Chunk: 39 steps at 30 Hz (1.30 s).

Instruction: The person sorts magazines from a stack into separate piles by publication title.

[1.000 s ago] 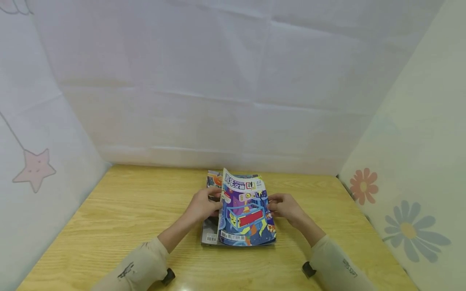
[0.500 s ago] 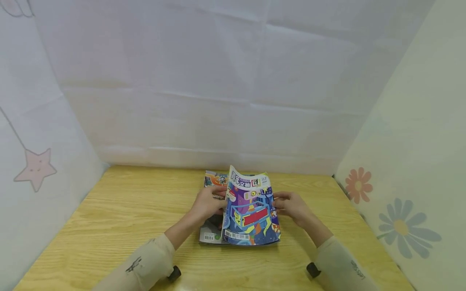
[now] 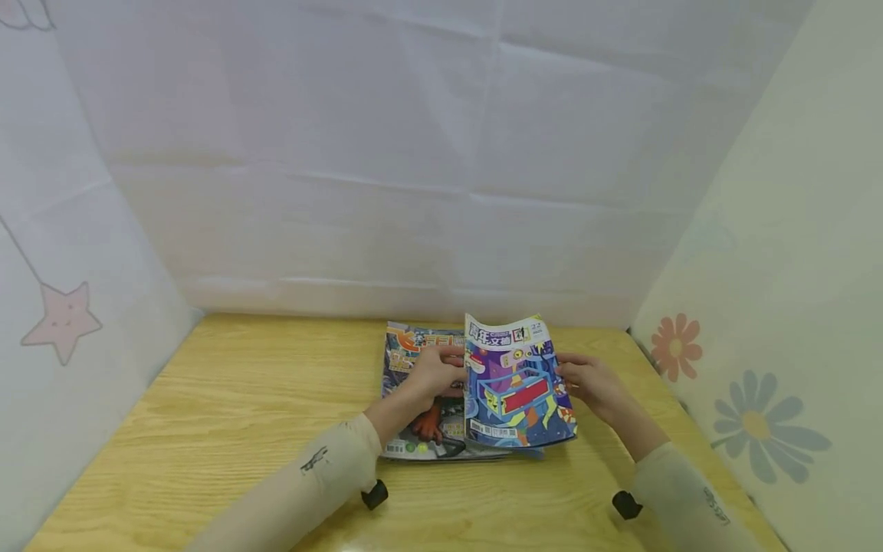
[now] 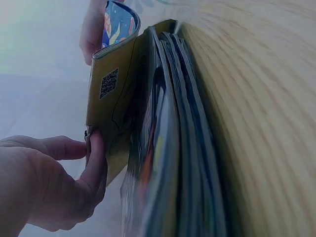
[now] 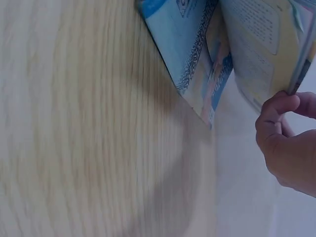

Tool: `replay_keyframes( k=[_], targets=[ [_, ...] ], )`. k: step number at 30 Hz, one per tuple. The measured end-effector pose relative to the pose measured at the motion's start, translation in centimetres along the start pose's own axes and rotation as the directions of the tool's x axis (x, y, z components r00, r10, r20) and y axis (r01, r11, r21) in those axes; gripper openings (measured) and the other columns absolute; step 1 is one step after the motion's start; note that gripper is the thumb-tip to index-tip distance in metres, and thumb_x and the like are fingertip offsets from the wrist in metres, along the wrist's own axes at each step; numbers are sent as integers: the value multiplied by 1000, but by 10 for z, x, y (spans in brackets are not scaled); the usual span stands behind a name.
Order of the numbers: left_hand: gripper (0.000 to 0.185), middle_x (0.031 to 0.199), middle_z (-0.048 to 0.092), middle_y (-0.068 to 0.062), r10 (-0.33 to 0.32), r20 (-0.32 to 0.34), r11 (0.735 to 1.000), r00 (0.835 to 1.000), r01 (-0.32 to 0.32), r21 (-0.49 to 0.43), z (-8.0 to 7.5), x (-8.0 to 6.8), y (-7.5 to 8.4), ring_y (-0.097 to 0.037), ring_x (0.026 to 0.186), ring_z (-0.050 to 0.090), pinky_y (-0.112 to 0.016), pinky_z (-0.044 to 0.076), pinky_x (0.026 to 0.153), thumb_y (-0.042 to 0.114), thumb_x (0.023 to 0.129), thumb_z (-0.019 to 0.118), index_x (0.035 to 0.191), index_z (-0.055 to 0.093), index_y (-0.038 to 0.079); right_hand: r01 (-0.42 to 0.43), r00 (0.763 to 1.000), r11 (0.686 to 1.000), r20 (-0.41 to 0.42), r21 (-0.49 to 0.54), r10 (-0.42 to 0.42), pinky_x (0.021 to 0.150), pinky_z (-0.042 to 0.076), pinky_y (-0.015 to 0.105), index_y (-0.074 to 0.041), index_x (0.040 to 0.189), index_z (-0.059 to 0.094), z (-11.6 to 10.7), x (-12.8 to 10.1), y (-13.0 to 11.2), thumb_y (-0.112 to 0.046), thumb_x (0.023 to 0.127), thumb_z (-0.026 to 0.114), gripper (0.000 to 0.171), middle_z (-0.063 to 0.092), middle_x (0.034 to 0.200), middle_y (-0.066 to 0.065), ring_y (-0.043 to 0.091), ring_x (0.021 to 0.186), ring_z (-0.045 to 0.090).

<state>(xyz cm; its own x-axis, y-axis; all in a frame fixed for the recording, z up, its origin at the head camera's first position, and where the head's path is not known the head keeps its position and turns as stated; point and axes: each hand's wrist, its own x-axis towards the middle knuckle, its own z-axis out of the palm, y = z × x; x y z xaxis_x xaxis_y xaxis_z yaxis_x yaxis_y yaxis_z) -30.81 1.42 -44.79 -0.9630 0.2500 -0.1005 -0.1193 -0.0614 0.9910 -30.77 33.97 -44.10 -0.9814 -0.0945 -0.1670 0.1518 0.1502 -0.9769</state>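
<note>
A magazine with a blue and purple cover is lifted and tilted over the right part of a stack of magazines. My left hand pinches its left edge; in the left wrist view the thumb and fingers of that hand grip the tan back cover, which bears a QR code. At the opposite edge my right hand pinches the magazine too. The right wrist view has thumb and finger of this hand on the edge of its printed pages. The stack's top cover shows a red figure, partly hidden.
The stack lies on a pale wooden table, near its back edge. A white cloth backdrop rises behind, with patterned cloth sides at left and right. A blue cover pokes out of the stack at the right.
Both hands have carried the blue and purple magazine to the right and slightly up. More of the stack's top cover, with its red figure, now shows at the left.
</note>
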Motion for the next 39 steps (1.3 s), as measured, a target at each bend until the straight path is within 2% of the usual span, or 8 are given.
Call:
replay_keyframes(
  k=[4, 10, 13, 20, 27, 34, 36, 39],
  targets=[
    [56, 124, 57, -24, -22, 11, 998, 1000, 23, -55, 25, 10, -1, -33, 92, 69, -52, 58, 81, -9, 86, 66, 141, 54, -4, -14, 999, 999, -36, 42, 15, 88, 54, 33, 7, 152, 39, -22, 2, 5, -14, 102, 61, 59, 59, 134, 19, 22, 108, 62],
    [56, 119, 60, -22, -28, -35, 997, 999, 25, -77, 67, 22, -1, -33, 87, 69, -50, 59, 79, -13, 83, 66, 137, 55, -6, -82, 995, 985, -49, 151, 90, 93, 52, 33, 1, 160, 26, -50, 4, 9, -17, 105, 55, 64, 36, 154, 22, 24, 122, 50],
    [56, 113, 61, -19, -32, -80, 997, 996, 26, -78, 88, 26, -3, -31, 83, 69, -50, 59, 77, -16, 80, 66, 134, 56, -7, -123, 990, 973, -47, 196, 135, 92, 53, 35, -4, 162, 20, -64, 5, 13, -20, 107, 52, 66, 36, 152, 17, 22, 119, 52],
    [56, 105, 64, -19, -65, -173, 995, 983, 49, -91, 125, 32, -7, -31, 83, 69, -49, 60, 74, -22, 75, 65, 129, 57, -9, -175, 982, 965, -37, 195, 186, 88, 55, 35, -7, 164, 11, -88, 9, 21, -24, 109, 48, 69, 47, 135, 10, 16, 101, 62],
    [49, 95, 60, -9, -127, -227, 991, 966, 114, -69, 144, 42, -19, -27, 73, 69, -48, 61, 71, -20, 78, 67, 125, 60, -5, -185, 977, 968, -78, 168, 200, 89, 54, 35, -5, 163, 13, -100, 13, 29, -21, 108, 49, 68, 31, 155, 20, 16, 102, 61],
    [51, 103, 59, -12, -149, -263, 988, 953, 157, 6, 148, 52, -29, -30, 72, 68, -43, 61, 65, -20, 76, 65, 124, 61, -3, -216, 964, 967, -130, 138, 234, 90, 53, 37, -6, 163, 19, -105, 17, 42, -22, 107, 53, 67, 22, 163, 21, 30, 128, 45],
    [50, 103, 60, -13, -159, -283, 984, 946, 177, 38, 149, 53, -29, -29, 69, 68, -42, 61, 63, -20, 74, 65, 121, 61, -2, -198, 966, 977, -152, 79, 208, 88, 54, 37, -4, 162, 22, -106, 16, 45, -22, 107, 54, 66, 26, 162, 23, 29, 126, 47],
    [42, 98, 60, -14, -176, -304, 973, 936, 212, 88, 152, 56, -29, -26, 64, 65, -40, 60, 59, -19, 74, 67, 112, 62, 0, -156, 970, 986, -200, -62, 140, 82, 57, 37, 0, 159, 30, -109, 14, 52, -22, 107, 53, 61, 40, 152, 28, 25, 110, 61]
  ],
)
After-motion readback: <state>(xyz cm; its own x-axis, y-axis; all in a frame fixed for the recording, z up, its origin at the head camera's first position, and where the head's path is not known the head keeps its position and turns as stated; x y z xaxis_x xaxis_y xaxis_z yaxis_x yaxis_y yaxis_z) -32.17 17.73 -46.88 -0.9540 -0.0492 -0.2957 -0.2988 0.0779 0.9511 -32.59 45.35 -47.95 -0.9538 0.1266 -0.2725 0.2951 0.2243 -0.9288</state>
